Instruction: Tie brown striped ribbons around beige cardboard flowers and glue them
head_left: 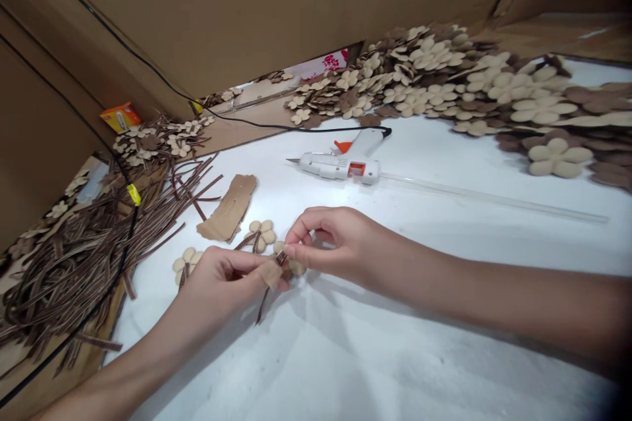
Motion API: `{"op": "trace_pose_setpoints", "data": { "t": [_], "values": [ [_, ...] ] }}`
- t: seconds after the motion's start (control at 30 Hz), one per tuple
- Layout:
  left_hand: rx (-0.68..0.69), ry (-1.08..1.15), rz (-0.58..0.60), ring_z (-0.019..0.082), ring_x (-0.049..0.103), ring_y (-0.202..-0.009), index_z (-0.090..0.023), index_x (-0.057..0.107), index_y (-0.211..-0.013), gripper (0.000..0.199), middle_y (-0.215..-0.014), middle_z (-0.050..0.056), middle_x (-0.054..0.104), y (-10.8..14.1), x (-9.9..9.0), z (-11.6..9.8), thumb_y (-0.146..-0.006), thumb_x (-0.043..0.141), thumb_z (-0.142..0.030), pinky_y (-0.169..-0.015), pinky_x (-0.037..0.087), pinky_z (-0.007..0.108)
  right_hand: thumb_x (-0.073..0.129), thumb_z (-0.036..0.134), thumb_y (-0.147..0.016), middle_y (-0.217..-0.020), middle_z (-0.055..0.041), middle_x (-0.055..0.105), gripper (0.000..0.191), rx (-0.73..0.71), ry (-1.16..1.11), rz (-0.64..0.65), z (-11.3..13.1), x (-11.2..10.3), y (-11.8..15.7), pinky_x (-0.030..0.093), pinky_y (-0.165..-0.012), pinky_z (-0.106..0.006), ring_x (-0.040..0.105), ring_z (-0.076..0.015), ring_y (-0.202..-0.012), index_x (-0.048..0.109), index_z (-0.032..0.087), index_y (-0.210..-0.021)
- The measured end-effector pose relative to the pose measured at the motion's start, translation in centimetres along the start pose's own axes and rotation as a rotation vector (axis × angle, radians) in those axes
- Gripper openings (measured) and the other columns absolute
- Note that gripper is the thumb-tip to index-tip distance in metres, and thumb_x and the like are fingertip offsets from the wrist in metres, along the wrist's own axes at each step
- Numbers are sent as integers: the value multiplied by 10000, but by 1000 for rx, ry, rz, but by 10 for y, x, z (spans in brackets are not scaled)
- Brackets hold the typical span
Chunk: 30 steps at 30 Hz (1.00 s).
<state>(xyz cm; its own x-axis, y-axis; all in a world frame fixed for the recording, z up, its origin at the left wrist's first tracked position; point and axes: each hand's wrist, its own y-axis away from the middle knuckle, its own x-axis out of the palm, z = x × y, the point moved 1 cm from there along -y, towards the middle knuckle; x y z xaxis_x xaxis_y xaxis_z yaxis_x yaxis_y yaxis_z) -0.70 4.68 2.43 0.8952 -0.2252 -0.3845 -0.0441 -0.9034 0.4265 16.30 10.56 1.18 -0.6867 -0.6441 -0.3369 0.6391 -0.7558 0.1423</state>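
Note:
Between my hands is a beige fabric flower (296, 268) with a brown striped ribbon (281, 257) across it. My left hand (232, 279) grips the flower's near side, thumb on top, and a ribbon end hangs below. Thumb and forefinger of my right hand (320, 236) pinch the ribbon at the flower's upper part; the fingertips hide the exact contact. Just left of my hands lie a beige flower with a ribbon strip (261, 234) and a similar flower (186, 263), partly behind my left hand.
A white glue gun (340, 166) lies beyond my hands, with a clear glue stick (494, 196) out its back and a black cord. Torn cardboard (230, 207) is nearby. Ribbon strips (74, 263) heap at left; beige and brown flowers (429, 78) pile at the back right.

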Motion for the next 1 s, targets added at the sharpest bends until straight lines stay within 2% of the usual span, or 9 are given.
{"op": "trace_pose_setpoints", "data": {
  "t": [0.13,0.33,0.43,0.57,0.77,0.83,1.0],
  "values": [
    [56,-15,-13,87,388,-509,-132,691,-636,306,-566,6,541,-1,-1,1,-773,566,-375,-446,275,194,574,295,-781,-747,-3,587,134,2,-14,-7,5,-3,3,346,-535,-234,485,-112,-606,653,187,-770],
    [58,-65,-12,77,327,-445,-134,670,-639,315,-473,-29,427,0,1,1,-785,539,-381,-415,237,201,588,349,-783,-768,-26,603,199,-13,6,51,7,-5,3,326,-515,-238,487,-125,-625,678,172,-790],
    [85,-95,-11,88,346,-499,-134,687,-649,318,-529,-8,485,0,1,2,-790,536,-376,-450,255,209,580,359,-791,-760,-12,594,206,-6,11,62,4,-5,0,292,-491,-234,437,-101,-583,658,170,-769],
    [82,-70,-8,108,417,-550,-138,695,-650,307,-576,12,551,1,1,4,-785,541,-367,-480,303,209,596,359,-777,-642,36,509,191,57,-18,80,4,-5,-1,215,-437,-226,327,-69,-495,636,174,-750],
    [76,113,24,110,500,-513,-137,695,-656,270,-557,12,582,-1,4,6,-776,569,-343,-490,395,208,647,306,-726,-505,75,400,136,142,-101,79,4,-5,-1,150,-424,-230,272,-58,-446,631,172,-710],
    [79,153,38,96,489,-471,-138,695,-648,263,-554,9,589,-1,5,5,-773,578,-338,-465,393,204,643,307,-727,-524,58,456,145,129,-142,86,2,-5,-2,176,-435,-226,305,-63,-468,640,163,-712],
    [75,166,37,60,404,-408,-147,692,-648,266,-504,-14,553,-1,4,4,-780,586,-352,-413,333,182,618,291,-749,-719,-24,639,147,59,-258,103,-1,-5,-2,348,-569,-237,524,-123,-668,660,152,-731]
  ]
}}
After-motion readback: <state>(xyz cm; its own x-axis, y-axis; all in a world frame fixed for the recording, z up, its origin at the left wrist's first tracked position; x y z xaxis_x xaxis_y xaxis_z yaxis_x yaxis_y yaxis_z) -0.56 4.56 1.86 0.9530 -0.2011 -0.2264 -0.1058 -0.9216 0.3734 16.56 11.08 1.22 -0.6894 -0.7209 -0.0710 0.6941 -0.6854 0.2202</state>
